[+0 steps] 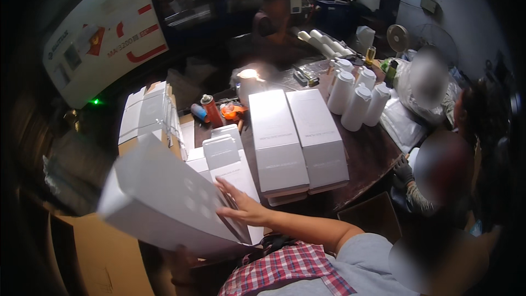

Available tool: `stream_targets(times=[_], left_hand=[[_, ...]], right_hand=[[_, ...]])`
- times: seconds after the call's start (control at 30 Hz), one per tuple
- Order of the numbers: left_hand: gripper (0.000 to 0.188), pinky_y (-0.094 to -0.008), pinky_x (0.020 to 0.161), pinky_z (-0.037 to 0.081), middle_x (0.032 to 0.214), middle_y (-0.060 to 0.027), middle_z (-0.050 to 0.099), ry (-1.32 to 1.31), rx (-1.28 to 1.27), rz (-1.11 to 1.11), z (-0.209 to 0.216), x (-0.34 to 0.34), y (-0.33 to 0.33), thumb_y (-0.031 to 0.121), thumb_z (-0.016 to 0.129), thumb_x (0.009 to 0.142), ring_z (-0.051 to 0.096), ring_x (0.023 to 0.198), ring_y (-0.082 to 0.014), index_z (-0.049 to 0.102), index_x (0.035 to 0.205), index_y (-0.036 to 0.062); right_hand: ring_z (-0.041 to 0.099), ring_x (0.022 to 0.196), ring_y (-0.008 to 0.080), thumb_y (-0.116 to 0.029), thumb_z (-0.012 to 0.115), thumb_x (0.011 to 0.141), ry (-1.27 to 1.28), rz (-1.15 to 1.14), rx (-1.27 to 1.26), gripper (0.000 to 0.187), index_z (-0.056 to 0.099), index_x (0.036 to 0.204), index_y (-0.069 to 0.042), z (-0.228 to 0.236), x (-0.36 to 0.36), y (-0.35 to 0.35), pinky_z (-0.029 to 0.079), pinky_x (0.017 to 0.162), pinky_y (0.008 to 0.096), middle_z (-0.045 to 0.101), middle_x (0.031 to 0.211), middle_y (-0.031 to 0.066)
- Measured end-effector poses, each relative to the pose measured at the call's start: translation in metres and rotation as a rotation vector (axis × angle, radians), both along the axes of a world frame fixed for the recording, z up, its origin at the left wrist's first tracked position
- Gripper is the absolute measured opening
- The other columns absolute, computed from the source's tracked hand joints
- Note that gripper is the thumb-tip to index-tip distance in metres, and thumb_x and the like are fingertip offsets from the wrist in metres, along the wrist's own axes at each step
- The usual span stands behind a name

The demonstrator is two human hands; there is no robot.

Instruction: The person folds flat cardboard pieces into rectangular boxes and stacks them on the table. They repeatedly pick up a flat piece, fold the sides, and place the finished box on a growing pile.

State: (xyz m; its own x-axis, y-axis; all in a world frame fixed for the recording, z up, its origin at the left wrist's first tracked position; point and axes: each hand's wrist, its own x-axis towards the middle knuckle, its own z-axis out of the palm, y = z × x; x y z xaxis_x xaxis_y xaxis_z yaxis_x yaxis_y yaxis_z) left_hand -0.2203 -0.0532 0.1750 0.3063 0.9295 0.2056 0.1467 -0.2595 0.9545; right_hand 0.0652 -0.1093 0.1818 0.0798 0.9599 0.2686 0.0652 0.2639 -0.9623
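Note:
A large white carton (164, 192) is tilted in front of me, its long side facing up and to the right. My left hand (181, 260) is underneath it, dark and partly hidden, bearing its lower edge; its fingers hardly show. Against the carton's right edge, by a narrow dark gap, rests my right hand (241, 206) with fingers stretched apart. Just beyond that hand lies a smaller white box (233, 172) with its flap raised. Two long white boxes (278, 140) lie side by side to the right of it.
Several white jugs (356, 108) stand at the table's right, near clear plastic bags (402, 120). A red spray can (212, 111) stands behind the boxes. Stacked flat cartons (148, 111) are at left, above a brown cardboard box (101, 255). Other people sit at right and far side.

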Motion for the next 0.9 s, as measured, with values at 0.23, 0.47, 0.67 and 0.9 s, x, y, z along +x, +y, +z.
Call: stream_targets(times=[0.23, 0.47, 0.67, 0.9], left_hand=[[0.094, -0.0429, 0.109, 0.029, 0.148, -0.0172, 0.029, -0.349, 0.035, -0.243, 0.123, 0.123, 0.01, 0.05, 0.062, 0.084, 0.033, 0.133, -0.0301, 0.017, 0.15, 0.0015], [0.094, -0.0395, 0.107, 0.032, 0.142, -0.0208, 0.035, -0.208, -0.059, -0.561, 0.121, 0.253, 0.038, 0.055, 0.06, 0.085, 0.035, 0.132, -0.0293, 0.018, 0.149, 0.0005], [0.071, -0.0303, 0.105, 0.035, 0.143, -0.0181, 0.039, -0.031, -0.201, -0.722, 0.074, 0.323, 0.054, 0.033, 0.06, 0.094, 0.046, 0.125, -0.0244, 0.027, 0.146, -0.0013], [0.087, -0.0472, 0.109, 0.026, 0.15, -0.0133, 0.035, -0.145, -0.56, -0.518, -0.067, 0.269, 0.102, 0.069, 0.037, 0.091, 0.034, 0.137, -0.026, 0.028, 0.147, 0.0024]], right_hand=[[0.03, 0.139, 0.0368, -0.037, 0.052, 0.097, 0.017, -0.33, 0.224, 0.051, 0.046, 0.138, -0.007, 0.079, 0.07, -0.024, 0.026, 0.112, 0.0394, 0.031, 0.149, 0.0244], [0.041, 0.132, 0.0348, -0.04, 0.037, 0.101, 0.046, -0.559, 0.024, 0.06, 0.038, 0.141, 0.004, 0.073, 0.17, -0.063, 0.033, 0.11, 0.0394, 0.041, 0.143, 0.025], [0.058, 0.114, 0.0315, -0.03, 0.054, 0.093, -0.341, -0.736, -0.071, 0.04, 0.064, 0.115, 0.001, 0.023, 0.234, -0.084, 0.043, 0.098, 0.0362, 0.064, 0.118, 0.0206], [0.057, 0.111, 0.0198, -0.024, 0.058, 0.093, 0.136, -1.059, -0.032, 0.039, 0.06, 0.12, 0.004, -0.035, 0.283, -0.129, 0.042, 0.098, 0.031, 0.063, 0.117, 0.0144]])
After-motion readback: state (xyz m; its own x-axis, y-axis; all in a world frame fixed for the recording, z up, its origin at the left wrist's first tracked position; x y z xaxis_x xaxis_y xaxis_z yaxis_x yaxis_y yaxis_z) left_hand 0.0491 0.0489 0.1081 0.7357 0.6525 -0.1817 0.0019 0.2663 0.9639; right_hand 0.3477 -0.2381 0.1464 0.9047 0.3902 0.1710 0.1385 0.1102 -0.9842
